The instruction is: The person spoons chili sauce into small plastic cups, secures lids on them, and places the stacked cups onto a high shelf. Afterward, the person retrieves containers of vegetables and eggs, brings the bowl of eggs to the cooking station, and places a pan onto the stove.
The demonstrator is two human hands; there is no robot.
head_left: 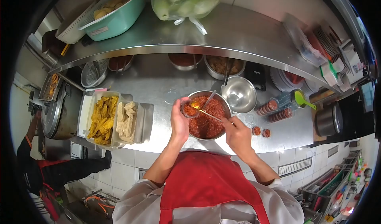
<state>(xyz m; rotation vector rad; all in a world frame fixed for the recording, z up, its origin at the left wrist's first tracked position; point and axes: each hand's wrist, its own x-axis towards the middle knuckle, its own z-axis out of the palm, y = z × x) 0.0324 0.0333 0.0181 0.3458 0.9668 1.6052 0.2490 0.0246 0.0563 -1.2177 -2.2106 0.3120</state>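
1 red-filled bowl (228, 105) on the desk (158, 138) | 2 small filled tubs (256, 131) to its right | 1 clear cup (189, 108), over the bowl's left side, in left hand (179, 123), fingers up, grip curled round it | 1 spoon (211, 115) in right hand (239, 136), grip closed on handle, forearm angled inward, spoon tip at cup

Apron (210, 176), red; basin (119, 25), turquoise; ladle (303, 101), lime green; chopped sauce (206, 124), deep red; floor tiles (123, 160), white.
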